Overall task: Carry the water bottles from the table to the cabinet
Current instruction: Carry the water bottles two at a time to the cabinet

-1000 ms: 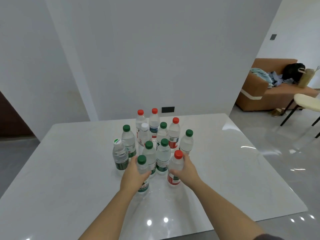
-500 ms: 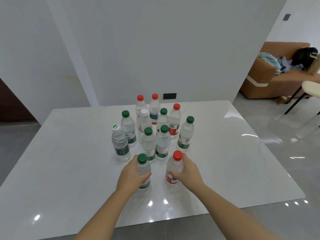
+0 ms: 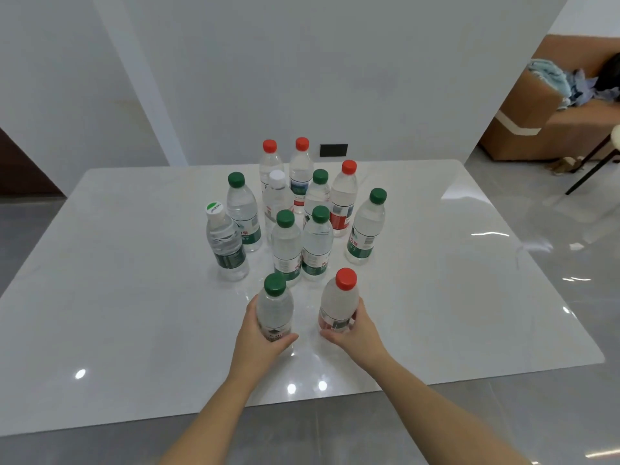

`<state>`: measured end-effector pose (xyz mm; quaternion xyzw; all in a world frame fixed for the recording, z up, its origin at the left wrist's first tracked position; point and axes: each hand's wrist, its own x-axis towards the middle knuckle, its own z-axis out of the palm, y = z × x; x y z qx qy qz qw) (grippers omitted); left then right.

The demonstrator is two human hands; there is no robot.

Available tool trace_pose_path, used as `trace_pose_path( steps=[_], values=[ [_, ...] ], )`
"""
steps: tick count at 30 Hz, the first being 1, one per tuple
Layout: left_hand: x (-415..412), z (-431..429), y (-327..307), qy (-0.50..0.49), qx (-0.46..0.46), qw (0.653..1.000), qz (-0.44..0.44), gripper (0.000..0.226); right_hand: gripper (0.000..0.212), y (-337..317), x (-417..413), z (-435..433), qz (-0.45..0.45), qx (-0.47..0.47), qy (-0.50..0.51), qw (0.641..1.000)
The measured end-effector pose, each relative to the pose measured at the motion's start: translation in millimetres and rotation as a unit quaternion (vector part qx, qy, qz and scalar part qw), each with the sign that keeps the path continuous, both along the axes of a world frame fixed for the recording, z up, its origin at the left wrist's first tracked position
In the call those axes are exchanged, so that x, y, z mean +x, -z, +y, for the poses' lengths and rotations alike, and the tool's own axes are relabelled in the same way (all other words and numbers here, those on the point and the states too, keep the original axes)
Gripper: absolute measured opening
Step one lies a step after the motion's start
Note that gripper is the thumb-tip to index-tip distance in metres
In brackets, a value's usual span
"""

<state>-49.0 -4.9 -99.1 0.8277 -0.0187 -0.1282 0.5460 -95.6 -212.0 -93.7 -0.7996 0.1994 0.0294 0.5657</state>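
Note:
My left hand [image 3: 260, 337] grips a clear green-capped water bottle [image 3: 274, 305] around its lower body. My right hand [image 3: 357, 332] grips a red-capped water bottle [image 3: 339, 302] the same way. Both bottles are upright, close to the table's near edge and apart from the others. Behind them a cluster of several more bottles [image 3: 302, 213] with green, red and white caps stands on the white glossy table [image 3: 134, 297]. No cabinet is in view.
A white wall with a black socket plate [image 3: 333, 150] rises right behind the table. At the far right are a brown sofa [image 3: 543, 122] with clothes on it and a chair's dark legs [image 3: 590, 169]. Grey tiled floor surrounds the table.
Both hands have drawn their bottles back toward me, away from the cluster. The view has pulled back, showing more of the table's near edge and floor.

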Motion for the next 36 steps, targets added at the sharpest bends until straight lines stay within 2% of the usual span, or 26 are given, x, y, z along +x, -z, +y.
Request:
trace_pose_path(
  steps=[6, 11, 15, 20, 25, 30, 32, 36],
  values=[
    [1.1, -5.6, 15.6, -0.041, 0.019, 0.999, 0.027, 0.063, 0.061, 13.9, 5.1, 0.5, -0.021, -0.010, 0.035, 0.999],
    [-7.0, -6.6, -4.4, -0.043, -0.008, 0.999, 0.017, 0.051, 0.056, -6.9, -2.4, 0.3, -0.056, -0.001, 0.042, 0.998],
    [-10.9, -9.0, -60.1, -0.054, -0.065, 0.996, -0.036, 0.055, 0.056, -65.2, -2.8, 3.5, -0.110, 0.057, 0.050, 0.991],
    [-4.8, -14.1, -173.7, -0.053, -0.157, 0.977, -0.133, 0.060, 0.060, -179.3, 0.0, 7.2, -0.215, 0.102, -0.009, 0.971],
    [-25.9, -7.9, -271.6, -0.066, -0.210, 0.948, -0.230, 0.049, 0.047, -269.3, -12.2, 14.6, -0.310, 0.123, -0.040, 0.942],
    [-55.8, 7.6, -307.3, -0.105, -0.231, 0.926, -0.280, 0.046, 0.041, -312.1, -26.4, 27.4, -0.352, 0.157, -0.075, 0.920],
    [-65.0, 15.0, -308.2, -0.129, -0.231, 0.920, -0.290, 0.045, 0.046, -316.7, -27.7, 33.5, -0.353, 0.164, -0.077, 0.918],
    [-77.2, 35.6, -304.3, -0.185, -0.228, 0.910, -0.294, 0.048, 0.040, -311.7, -25.6, 48.9, -0.352, 0.153, -0.085, 0.919]
  ],
)
